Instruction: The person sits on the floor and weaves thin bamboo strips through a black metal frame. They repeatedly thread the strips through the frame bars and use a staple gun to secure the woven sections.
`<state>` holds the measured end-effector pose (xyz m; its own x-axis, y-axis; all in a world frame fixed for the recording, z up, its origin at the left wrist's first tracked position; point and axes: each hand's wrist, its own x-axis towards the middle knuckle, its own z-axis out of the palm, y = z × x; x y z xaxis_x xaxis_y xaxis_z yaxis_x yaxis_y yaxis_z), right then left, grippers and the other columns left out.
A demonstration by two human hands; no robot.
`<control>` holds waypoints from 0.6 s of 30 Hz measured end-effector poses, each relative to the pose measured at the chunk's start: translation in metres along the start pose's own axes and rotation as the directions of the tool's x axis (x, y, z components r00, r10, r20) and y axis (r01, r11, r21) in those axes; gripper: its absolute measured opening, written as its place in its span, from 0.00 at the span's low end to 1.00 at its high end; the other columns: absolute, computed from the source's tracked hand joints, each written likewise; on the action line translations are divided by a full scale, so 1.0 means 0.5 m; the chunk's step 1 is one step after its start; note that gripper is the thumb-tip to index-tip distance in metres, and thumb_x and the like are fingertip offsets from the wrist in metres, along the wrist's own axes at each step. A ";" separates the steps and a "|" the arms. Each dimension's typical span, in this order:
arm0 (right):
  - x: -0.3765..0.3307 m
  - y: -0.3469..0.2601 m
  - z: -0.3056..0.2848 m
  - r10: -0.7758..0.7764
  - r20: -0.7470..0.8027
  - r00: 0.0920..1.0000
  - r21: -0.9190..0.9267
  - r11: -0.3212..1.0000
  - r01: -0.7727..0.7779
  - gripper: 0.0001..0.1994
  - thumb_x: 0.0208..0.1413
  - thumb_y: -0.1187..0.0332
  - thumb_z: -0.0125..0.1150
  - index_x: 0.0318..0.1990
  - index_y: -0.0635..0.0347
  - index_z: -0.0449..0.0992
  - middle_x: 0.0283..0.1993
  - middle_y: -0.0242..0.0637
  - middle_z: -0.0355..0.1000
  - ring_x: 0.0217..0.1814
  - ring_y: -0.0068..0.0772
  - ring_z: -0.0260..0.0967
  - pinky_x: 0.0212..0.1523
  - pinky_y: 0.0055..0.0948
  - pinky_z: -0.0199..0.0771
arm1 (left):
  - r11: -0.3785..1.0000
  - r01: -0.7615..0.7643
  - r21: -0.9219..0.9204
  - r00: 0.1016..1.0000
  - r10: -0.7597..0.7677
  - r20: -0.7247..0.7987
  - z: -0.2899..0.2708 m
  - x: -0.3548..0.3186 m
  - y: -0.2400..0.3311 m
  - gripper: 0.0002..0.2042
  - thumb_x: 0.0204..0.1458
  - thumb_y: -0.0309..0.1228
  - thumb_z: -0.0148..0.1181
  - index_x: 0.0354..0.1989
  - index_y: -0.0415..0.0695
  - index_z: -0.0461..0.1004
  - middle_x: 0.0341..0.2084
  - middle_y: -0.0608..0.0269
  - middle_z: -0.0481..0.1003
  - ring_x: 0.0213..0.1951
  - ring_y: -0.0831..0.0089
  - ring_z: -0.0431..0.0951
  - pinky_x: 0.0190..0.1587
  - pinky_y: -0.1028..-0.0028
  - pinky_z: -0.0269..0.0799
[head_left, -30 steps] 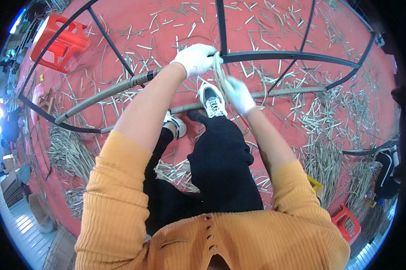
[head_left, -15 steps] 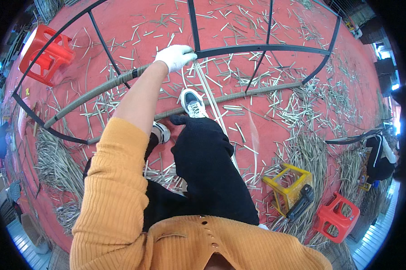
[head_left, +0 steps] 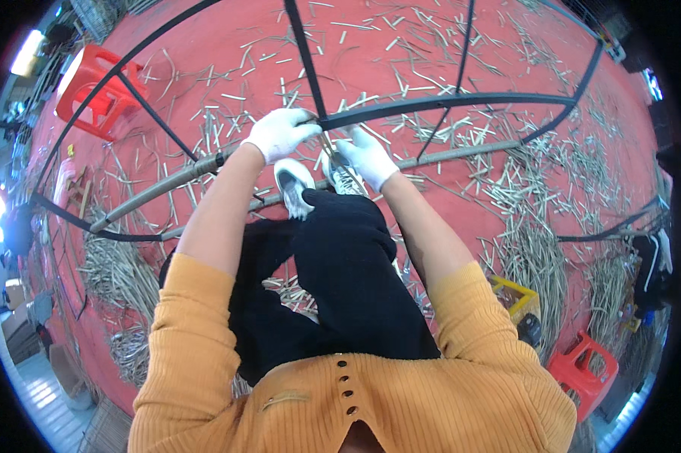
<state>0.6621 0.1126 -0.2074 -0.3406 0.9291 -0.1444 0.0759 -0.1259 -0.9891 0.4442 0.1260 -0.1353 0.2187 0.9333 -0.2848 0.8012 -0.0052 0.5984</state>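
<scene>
A large curved black metal frame (head_left: 461, 99) spans the space before me, part of its rail wrapped in grey-brown woven strip. My left hand (head_left: 281, 136), in a white glove, is closed around the wrapped rail (head_left: 155, 192) beside a joint where a black upright meets it. Just right of and below that joint is my right hand (head_left: 367, 157), also white-gloved, its fingers closed. A narrow brownish piece (head_left: 327, 142) shows at its fingertips; whether strip or tool, I cannot make out. My shoes are below the hands.
Cut strip pieces (head_left: 506, 189) litter the red floor. A red stool (head_left: 99, 94) stands far left, another red stool (head_left: 584, 370) near right. A yellow stool (head_left: 516, 298) is partly behind my right sleeve. Strip bundles (head_left: 118, 272) lie left and right; a person (head_left: 650, 268) is at far right.
My right hand has come up from low by my right side to the joint beside my left hand. The long pale strips hanging from the joint no longer show. The left hand still holds the rail.
</scene>
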 end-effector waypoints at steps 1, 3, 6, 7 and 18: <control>0.027 -0.008 0.018 0.030 0.153 0.988 0.154 0.987 -0.054 0.17 0.62 0.63 0.56 0.52 0.65 0.79 0.56 0.50 0.77 0.57 0.38 0.75 0.59 0.31 0.69 | 1.000 -0.020 0.005 1.000 0.020 -0.010 -0.001 -0.002 0.002 0.21 0.58 0.50 0.55 0.49 0.47 0.81 0.41 0.52 0.82 0.48 0.54 0.80 0.52 0.60 0.73; 0.060 -0.004 0.034 0.195 0.200 0.960 -0.113 0.978 -0.175 0.18 0.63 0.59 0.55 0.45 0.65 0.83 0.44 0.46 0.81 0.48 0.36 0.76 0.52 0.32 0.72 | 0.994 0.010 0.105 0.999 -0.005 -0.052 0.002 -0.004 0.006 0.21 0.58 0.49 0.55 0.53 0.50 0.79 0.45 0.54 0.81 0.50 0.56 0.80 0.53 0.61 0.74; 0.081 0.035 0.035 0.207 0.096 0.974 -0.150 0.970 -0.191 0.19 0.64 0.57 0.55 0.40 0.66 0.83 0.35 0.41 0.81 0.39 0.36 0.77 0.44 0.35 0.73 | 0.966 -0.088 0.243 0.978 0.131 -0.165 0.015 0.001 0.002 0.19 0.60 0.47 0.56 0.52 0.50 0.78 0.43 0.56 0.80 0.48 0.56 0.80 0.51 0.61 0.75; 0.083 0.048 0.037 0.134 0.092 0.987 -0.148 0.982 -0.119 0.19 0.64 0.56 0.55 0.39 0.67 0.82 0.35 0.44 0.81 0.40 0.37 0.78 0.45 0.34 0.73 | 0.966 -0.085 0.245 0.979 0.127 -0.159 0.018 0.004 -0.003 0.18 0.60 0.47 0.56 0.51 0.51 0.78 0.42 0.57 0.80 0.47 0.56 0.80 0.49 0.61 0.75; 0.009 -0.104 0.056 0.053 -0.030 0.998 -0.001 0.999 -0.053 0.13 0.67 0.64 0.53 0.37 0.67 0.77 0.34 0.34 0.75 0.37 0.24 0.73 0.42 0.25 0.72 | 0.892 -0.236 0.386 0.862 0.375 -0.341 0.035 0.016 -0.045 0.16 0.52 0.40 0.65 0.48 0.49 0.77 0.36 0.60 0.80 0.38 0.58 0.83 0.38 0.63 0.78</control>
<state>0.6302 0.1137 -0.1574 -0.3077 0.9312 -0.1956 0.0947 -0.1745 -0.9801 0.4378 0.1273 -0.1640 0.2990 0.9249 0.2349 0.8780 -0.3631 0.3119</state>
